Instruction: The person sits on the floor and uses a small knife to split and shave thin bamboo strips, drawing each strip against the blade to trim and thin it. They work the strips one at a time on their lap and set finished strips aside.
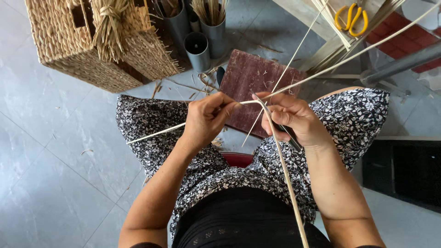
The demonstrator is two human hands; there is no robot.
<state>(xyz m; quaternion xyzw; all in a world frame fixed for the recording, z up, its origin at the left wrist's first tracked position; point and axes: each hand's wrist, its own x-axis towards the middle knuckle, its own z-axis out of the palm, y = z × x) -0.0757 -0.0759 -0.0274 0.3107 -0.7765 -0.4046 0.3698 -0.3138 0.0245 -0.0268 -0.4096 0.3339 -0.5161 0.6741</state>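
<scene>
My left hand (206,117) pinches a thin pale cane strip (156,133) that runs out to the lower left over my floral-clad knee. My right hand (294,118) grips a dark knife (288,133) and presses a second, bent cane strip (285,174) that runs down toward my lap. The two hands meet above my knees, where the strips cross. From there a long strip (349,57) stretches up to the right. A dark reddish board (257,78) lies on the floor just beyond my hands.
Two woven baskets (69,50) stand at the top left with a tied straw bundle (109,27). Grey tubes (198,48) holding strips stand beside them. Yellow-handled scissors (351,18) lie on a bench at top right. A dark mat (406,170) lies at right on the grey tiles.
</scene>
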